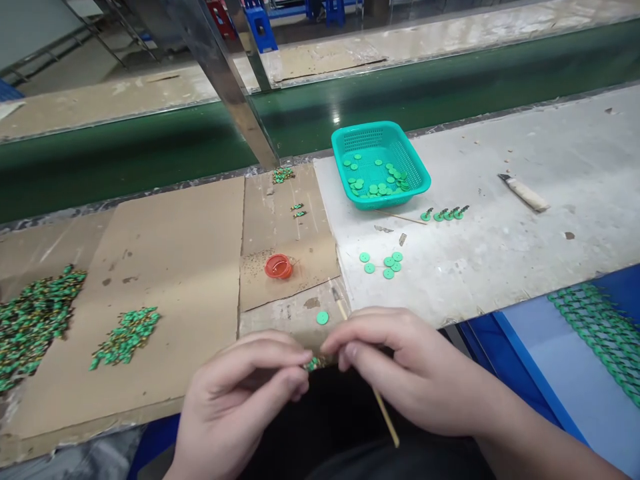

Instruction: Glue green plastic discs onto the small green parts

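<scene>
My left hand point(250, 393) is closed in a pinch, with a small green-and-gold piece point(313, 364) at its fingertips. A thin brush point(383, 412) with a pale wooden handle is gripped in my right hand point(400, 360), its dark tip pointing away from me. The fingertips of that hand come close to the small piece; whether they touch it I cannot tell. Just beyond my hands lies one green disc point(323, 318) with small holes. Farther off, a small red cup point(279, 267) stands on the cardboard point(295, 290).
At left are a large heap point(37, 320) and a smaller pile point(127, 337) of green-and-gold pieces. A teal basket point(340, 143) holds many discs. Loose discs point(389, 262), a row of discs with dark pieces attached point(449, 214) and a wrapped blade point(525, 193) lie to the right.
</scene>
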Demonstrator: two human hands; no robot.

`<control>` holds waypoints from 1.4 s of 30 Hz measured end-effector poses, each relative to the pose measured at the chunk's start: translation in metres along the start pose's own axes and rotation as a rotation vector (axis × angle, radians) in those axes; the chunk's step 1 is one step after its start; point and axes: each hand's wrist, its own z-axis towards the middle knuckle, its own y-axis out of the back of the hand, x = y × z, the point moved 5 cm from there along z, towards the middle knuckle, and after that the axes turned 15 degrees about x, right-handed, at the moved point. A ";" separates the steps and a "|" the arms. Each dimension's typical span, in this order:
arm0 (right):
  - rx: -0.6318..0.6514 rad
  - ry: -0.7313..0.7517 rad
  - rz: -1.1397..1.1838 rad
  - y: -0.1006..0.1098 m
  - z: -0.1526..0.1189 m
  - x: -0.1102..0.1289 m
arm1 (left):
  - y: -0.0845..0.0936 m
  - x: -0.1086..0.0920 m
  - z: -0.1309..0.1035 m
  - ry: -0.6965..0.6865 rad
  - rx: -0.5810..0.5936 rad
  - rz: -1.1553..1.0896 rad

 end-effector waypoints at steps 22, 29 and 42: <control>-0.415 0.203 0.125 0.022 -0.006 -0.030 | -0.007 0.017 0.016 -0.030 -0.090 0.519; -0.423 0.198 0.138 0.023 -0.007 -0.029 | -0.008 0.015 0.015 -0.027 -0.092 0.537; -0.420 0.269 0.081 0.023 -0.011 -0.028 | -0.012 0.011 0.015 -0.077 -0.104 0.591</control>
